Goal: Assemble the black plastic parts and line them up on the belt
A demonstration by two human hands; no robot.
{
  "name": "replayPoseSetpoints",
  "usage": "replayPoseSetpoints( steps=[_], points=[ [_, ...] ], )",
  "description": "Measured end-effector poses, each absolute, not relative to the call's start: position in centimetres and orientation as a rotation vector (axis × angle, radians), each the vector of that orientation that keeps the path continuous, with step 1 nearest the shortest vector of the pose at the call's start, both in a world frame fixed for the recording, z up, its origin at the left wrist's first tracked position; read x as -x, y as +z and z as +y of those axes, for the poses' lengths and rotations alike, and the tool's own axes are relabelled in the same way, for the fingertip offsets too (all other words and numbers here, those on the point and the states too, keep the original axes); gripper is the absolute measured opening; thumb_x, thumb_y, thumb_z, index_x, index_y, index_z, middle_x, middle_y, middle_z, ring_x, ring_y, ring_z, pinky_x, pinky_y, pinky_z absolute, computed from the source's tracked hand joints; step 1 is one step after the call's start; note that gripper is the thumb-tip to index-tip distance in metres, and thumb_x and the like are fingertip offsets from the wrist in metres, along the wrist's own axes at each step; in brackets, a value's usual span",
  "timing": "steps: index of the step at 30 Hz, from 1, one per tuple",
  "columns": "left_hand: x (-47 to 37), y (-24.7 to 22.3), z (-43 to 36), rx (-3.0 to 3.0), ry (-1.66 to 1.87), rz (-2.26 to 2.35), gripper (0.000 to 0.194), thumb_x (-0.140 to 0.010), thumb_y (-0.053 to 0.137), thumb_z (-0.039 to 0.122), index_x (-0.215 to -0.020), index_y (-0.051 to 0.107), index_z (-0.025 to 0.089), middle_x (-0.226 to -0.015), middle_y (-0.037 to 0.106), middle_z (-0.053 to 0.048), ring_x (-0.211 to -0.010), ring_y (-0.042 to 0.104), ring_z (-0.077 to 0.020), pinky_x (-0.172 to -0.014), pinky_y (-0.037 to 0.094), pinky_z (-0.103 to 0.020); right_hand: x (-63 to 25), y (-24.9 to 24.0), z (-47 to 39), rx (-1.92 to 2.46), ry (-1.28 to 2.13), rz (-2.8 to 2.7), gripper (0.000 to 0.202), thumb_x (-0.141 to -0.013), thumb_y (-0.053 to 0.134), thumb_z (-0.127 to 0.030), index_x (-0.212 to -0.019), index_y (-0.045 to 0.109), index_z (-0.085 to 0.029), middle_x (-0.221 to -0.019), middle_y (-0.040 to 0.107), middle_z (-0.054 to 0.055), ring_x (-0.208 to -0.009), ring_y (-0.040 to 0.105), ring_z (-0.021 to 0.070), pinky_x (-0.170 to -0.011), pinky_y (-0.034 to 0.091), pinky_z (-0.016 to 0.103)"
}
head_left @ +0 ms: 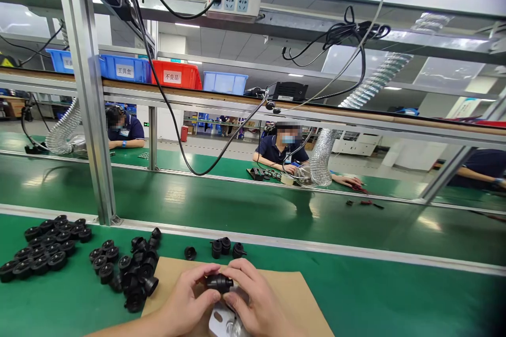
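Note:
Both of my hands are at the bottom centre, over a sheet of brown cardboard [294,295] on the green table. A black cylindrical part [220,283] lies sideways between them. My left hand [190,297] grips its left end with thumb and fingers. On its right end, the fingers and thumb of my right hand [255,297] are closed. Below the part, a whitish metal plate with an oval hole [220,321] shows partly, the rest hidden by my right hand. Several loose black parts [225,245] stand just beyond the cardboard.
Many black round parts [47,247] and a pile of black fittings [138,268] cover the table's left. A metal post [89,95] rises from a rail [276,245] behind. Bins [176,75], cables and a socket strip hang above. People sit across the conveyor.

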State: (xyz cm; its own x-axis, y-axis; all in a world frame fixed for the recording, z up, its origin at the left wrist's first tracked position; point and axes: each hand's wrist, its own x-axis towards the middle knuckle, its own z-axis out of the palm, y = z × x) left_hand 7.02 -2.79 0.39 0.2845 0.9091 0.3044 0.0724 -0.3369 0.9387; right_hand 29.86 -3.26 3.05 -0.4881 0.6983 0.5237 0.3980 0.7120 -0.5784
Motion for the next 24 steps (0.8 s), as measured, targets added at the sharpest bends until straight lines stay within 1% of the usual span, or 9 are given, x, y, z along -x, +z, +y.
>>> replayPoseSetpoints(
  steps=[4, 8, 10, 12, 14, 16, 18, 21, 24],
  points=[
    [-6.9, -0.1, -2.8, -1.684, 1.202, 0.985, 0.050, -0.082, 0.079, 0.018, -0.130, 0.076, 0.028, -0.131, 0.079, -0.008, -0.122, 0.073, -0.0323, -0.109, 0.060, -0.042, -29.8, 3.3, -3.4, 0.857, 0.443, -2.162, 0.039, -0.094, 0.058, -0.014, -0.130, 0.062, -0.028, -0.122, 0.062, 0.010, -0.112, 0.061, 0.0281, -0.094, 0.055, 0.041],
    [-6.7, 0.0, -2.9, -1.807, 1.256, 1.033, 0.055, -0.075, 0.082, 0.012, -0.127, 0.079, 0.031, -0.125, 0.081, -0.006, -0.117, 0.075, -0.0323, -0.109, 0.060, -0.042, -29.4, 3.2, -3.8, 0.972, 0.352, -2.216, 0.004, -0.097, 0.062, -0.027, -0.099, 0.062, -0.024, -0.095, 0.065, 0.007, -0.087, 0.062, 0.0255, -0.075, 0.051, 0.038],
    [-6.7, 0.1, -2.9, -1.836, 1.260, 1.049, 0.056, -0.075, 0.082, 0.012, -0.126, 0.079, 0.032, -0.124, 0.082, -0.006, -0.119, 0.074, -0.0329, -0.111, 0.058, -0.043, -29.2, 3.0, -3.8, 1.003, 0.326, -2.209, 0.008, -0.099, 0.061, -0.030, -0.094, 0.061, -0.023, -0.088, 0.065, 0.005, -0.081, 0.062, 0.0242, -0.071, 0.049, 0.036],
    [-6.7, 0.3, -2.9, -1.806, 1.240, 1.049, 0.053, -0.077, 0.084, 0.017, -0.128, 0.078, 0.031, -0.128, 0.080, -0.007, -0.122, 0.072, -0.0335, -0.112, 0.056, -0.044, -29.2, 2.7, -3.8, 1.016, 0.354, -2.178, 0.010, -0.101, 0.059, -0.032, -0.099, 0.063, -0.024, -0.090, 0.066, 0.006, -0.083, 0.063, 0.0244, -0.073, 0.050, 0.036],
    [-6.8, 0.6, -2.9, -1.719, 1.194, 0.976, 0.046, -0.085, 0.082, 0.026, -0.130, 0.075, 0.028, -0.131, 0.078, -0.009, -0.122, 0.071, -0.0326, -0.110, 0.057, -0.042, -29.5, 2.7, -3.7, 1.008, 0.435, -2.116, 0.016, -0.103, 0.056, -0.034, -0.112, 0.066, -0.024, -0.097, 0.069, 0.007, -0.087, 0.064, 0.0246, -0.077, 0.053, 0.037],
    [-6.8, 1.1, -2.9, -1.615, 1.137, 0.847, 0.036, -0.094, 0.075, 0.034, -0.129, 0.073, 0.025, -0.127, 0.077, -0.010, -0.118, 0.072, -0.0297, -0.105, 0.058, -0.038, -29.9, 2.9, -3.6, 0.967, 0.528, -2.056, 0.029, -0.104, 0.052, -0.031, -0.130, 0.062, -0.026, -0.108, 0.070, 0.008, -0.092, 0.066, 0.0240, -0.083, 0.056, 0.037],
    [-6.9, 1.4, -2.8, -1.544, 1.103, 0.734, 0.031, -0.100, 0.069, 0.042, -0.125, 0.074, 0.023, -0.120, 0.078, -0.009, -0.113, 0.071, -0.0270, -0.099, 0.057, -0.035, -30.1, 3.2, -3.6, 0.891, 0.570, -2.059, 0.044, -0.101, 0.055, -0.027, -0.145, 0.056, -0.027, -0.120, 0.069, 0.010, -0.098, 0.067, 0.0244, -0.089, 0.058, 0.037],
    [-6.9, 1.0, -2.3, -1.484, 1.087, 0.679, 0.037, -0.098, 0.070, 0.050, -0.119, 0.076, 0.021, -0.109, 0.077, -0.008, -0.098, 0.070, -0.0223, -0.086, 0.055, -0.030, -29.9, 3.5, -3.7, 0.788, 0.552, -2.141, 0.059, -0.093, 0.059, -0.017, -0.151, 0.053, -0.030, -0.130, 0.066, 0.011, -0.112, 0.066, 0.0274, -0.097, 0.059, 0.039],
    [-7.0, 0.1, -1.8, -1.386, 1.063, 0.682, 0.043, -0.095, 0.074, 0.054, -0.120, 0.075, 0.019, -0.100, 0.076, -0.007, -0.081, 0.067, -0.0177, -0.071, 0.052, -0.026, -29.4, 3.4, -3.6, 0.811, 0.495, -2.154, 0.052, -0.095, 0.056, -0.014, -0.144, 0.060, -0.031, -0.122, 0.070, 0.010, -0.109, 0.067, 0.0271, -0.094, 0.059, 0.039]
  ],
)
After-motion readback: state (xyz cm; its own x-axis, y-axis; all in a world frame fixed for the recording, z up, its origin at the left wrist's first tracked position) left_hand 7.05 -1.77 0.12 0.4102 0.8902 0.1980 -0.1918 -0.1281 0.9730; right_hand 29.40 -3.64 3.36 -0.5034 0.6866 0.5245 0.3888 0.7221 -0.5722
